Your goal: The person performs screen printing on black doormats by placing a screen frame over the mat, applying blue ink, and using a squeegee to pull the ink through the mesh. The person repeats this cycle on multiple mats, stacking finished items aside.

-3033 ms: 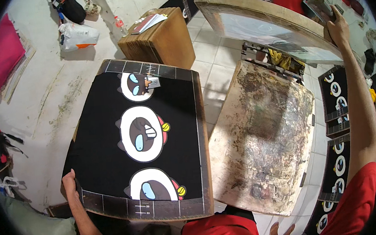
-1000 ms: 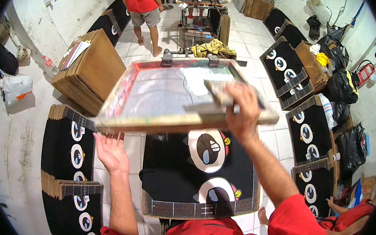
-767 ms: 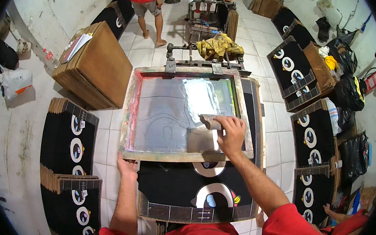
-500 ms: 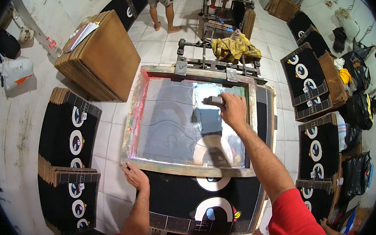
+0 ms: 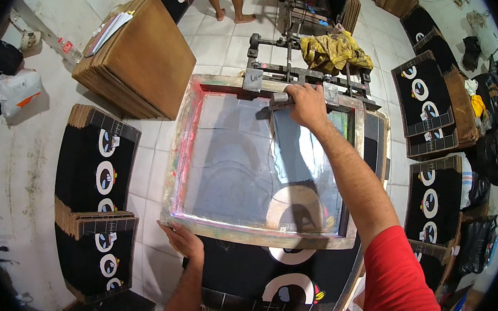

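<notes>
A screen-printing frame (image 5: 268, 237) with a wooden border and translucent mesh lies over a black printed board (image 5: 230, 275). Its near left corner is in the grip of my left hand (image 5: 184, 243), with the fingertips partly hidden at the edge. My right hand (image 5: 308, 106) is closed round a squeegee (image 5: 280, 98) at the far side of the mesh, close to the metal clamps. Most of the squeegee is behind my fingers. Pale blue ink (image 5: 284, 146) shows as a band on the mesh below it. White ring-shaped designs with blue marks cover the board.
Metal hinge clamps (image 5: 252, 80) hold the frame's far side, with a stained yellow cloth (image 5: 335, 52) just beyond. Stacked brown boards (image 5: 151, 57) stand at the far left. Black printed panels (image 5: 98, 163) line the left wall, more panels (image 5: 433, 198) the right. A person (image 5: 230, 3) stands farther back.
My right hand has pushed the squeegee away from me, from the upper middle of the mesh to its far edge. My left hand stays at the corner. The whole view has shifted slightly.
</notes>
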A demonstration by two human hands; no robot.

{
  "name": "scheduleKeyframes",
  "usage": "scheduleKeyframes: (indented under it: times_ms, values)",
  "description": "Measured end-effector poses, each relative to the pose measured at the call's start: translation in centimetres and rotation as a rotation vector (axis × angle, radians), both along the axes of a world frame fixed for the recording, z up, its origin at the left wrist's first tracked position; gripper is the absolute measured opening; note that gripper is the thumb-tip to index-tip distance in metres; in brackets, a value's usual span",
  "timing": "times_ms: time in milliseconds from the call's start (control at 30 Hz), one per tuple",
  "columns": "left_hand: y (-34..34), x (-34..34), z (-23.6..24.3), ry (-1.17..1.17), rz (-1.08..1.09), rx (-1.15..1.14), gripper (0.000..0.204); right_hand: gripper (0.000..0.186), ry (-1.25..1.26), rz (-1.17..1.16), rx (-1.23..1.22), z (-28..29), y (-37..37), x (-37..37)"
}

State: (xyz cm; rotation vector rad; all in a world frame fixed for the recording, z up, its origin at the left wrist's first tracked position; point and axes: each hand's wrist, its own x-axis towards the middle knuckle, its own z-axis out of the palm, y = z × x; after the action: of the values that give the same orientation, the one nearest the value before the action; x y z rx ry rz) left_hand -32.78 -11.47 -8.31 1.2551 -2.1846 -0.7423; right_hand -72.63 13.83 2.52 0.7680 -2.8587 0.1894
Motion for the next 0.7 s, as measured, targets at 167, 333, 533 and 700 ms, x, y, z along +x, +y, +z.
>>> scheduleKeyframes:
  times_ms: [167, 333, 533, 700]
  values:
    - [-0.4, 0.2, -0.4, 0.025, -0.012, 0.014, 0.071, 0.041, -0.141, 0.348, 0.071, 0.9, 1.7, 1.0]
    - [-0.4, 0.2, -0.4, -0.009, 0.023, 0.101, 0.072, 0.033, -0.18, 0.43, 0.01, 1.3, 4.1, 6.9]
    - [-0.4, 0.0, -0.5, -0.021, 0.03, 0.062, 0.073, 0.032, -0.012, 0.345, -0.063, 0.7, 7.0, 12.6]
    - [-0.4, 0.0, -0.5, -0.012, 0.034, 0.076, 0.071, 0.033, 0.051, 0.297, -0.113, 0.2, 5.6, 10.6]
